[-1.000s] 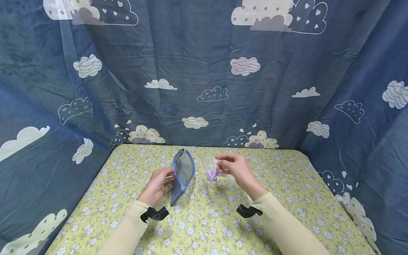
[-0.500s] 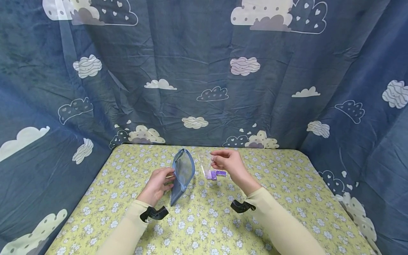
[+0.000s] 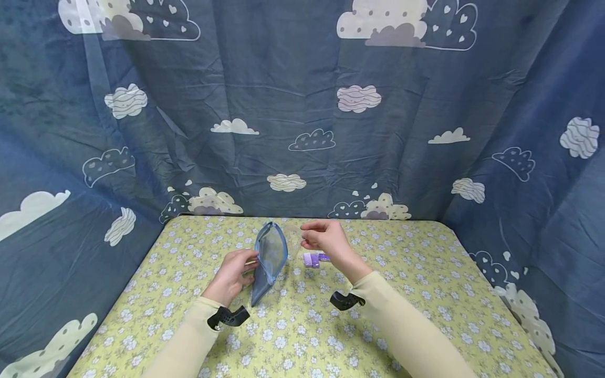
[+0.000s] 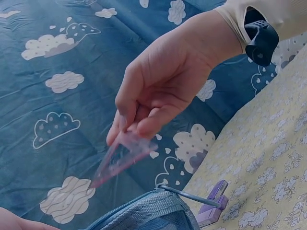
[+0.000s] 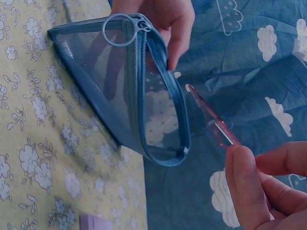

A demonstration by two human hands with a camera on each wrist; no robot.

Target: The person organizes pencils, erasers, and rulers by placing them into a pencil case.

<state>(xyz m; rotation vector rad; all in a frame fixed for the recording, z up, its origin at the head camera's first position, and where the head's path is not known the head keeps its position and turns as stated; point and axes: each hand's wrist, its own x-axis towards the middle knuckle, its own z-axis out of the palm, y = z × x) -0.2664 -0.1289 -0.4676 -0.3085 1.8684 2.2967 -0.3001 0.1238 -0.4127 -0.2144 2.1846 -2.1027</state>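
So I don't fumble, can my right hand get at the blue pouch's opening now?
Likely yes: the pouch gapes in the left hand; only the triangle in the right hand lies between.

Blue cloud-print curtain (image 3: 264, 79), yellow tablecloth (image 3: 293, 336) with pale flowers

A translucent blue mesh pouch with darker blue edging (image 3: 271, 257) stands tilted, left of centre over the yellow floral table (image 3: 283, 336), its zipper (image 5: 143, 86) drawn back, the pale blue ring pull (image 5: 119, 45) dangling, and its mouth gaping; the left hand (image 3: 235, 270) grips it from the left. Just right of that mouth and apart from it, a clear plastic triangle with a pinkish edge (image 4: 125, 155) is pinched at one end by the right hand (image 3: 331, 244), a corner pointing left.
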